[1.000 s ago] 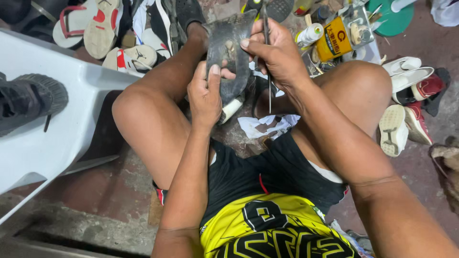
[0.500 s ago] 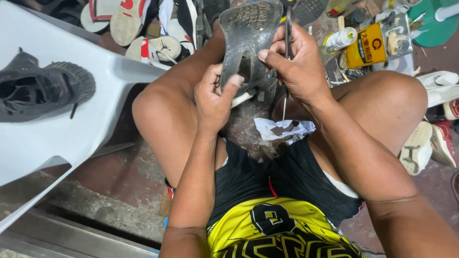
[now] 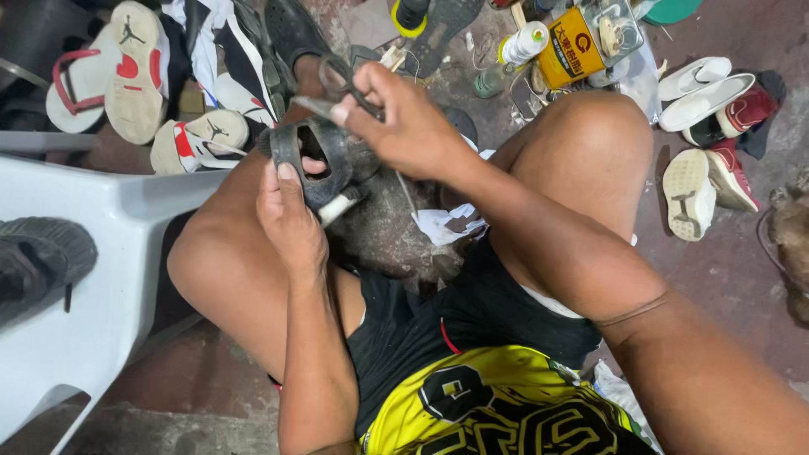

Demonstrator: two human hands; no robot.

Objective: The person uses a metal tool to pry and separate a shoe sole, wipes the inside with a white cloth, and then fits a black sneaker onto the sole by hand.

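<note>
I sit with my knees apart over a dirty floor. My left hand [image 3: 291,215] grips a dark worn shoe [image 3: 324,168] by its edge, thumb on the rim, and the shoe's opening faces me. My right hand [image 3: 409,126] is just above the shoe and holds a pair of metal scissors [image 3: 333,88], fingers through the handles. The blades point left over the shoe's top edge. A thin thread hangs down from the shoe towards the floor.
A white plastic chair [image 3: 126,244] stands at my left with a black shoe [image 3: 38,261] on it. Flip-flops [image 3: 109,67], white shoes [image 3: 699,84], a red and white shoe [image 3: 725,168], a yellow can [image 3: 577,46], a thread spool [image 3: 522,42] and paper scraps [image 3: 447,223] litter the floor.
The shoe has been lowered and turned from sole-up to opening-up in my left hand. My right hand has shifted left over it with the scissors.
</note>
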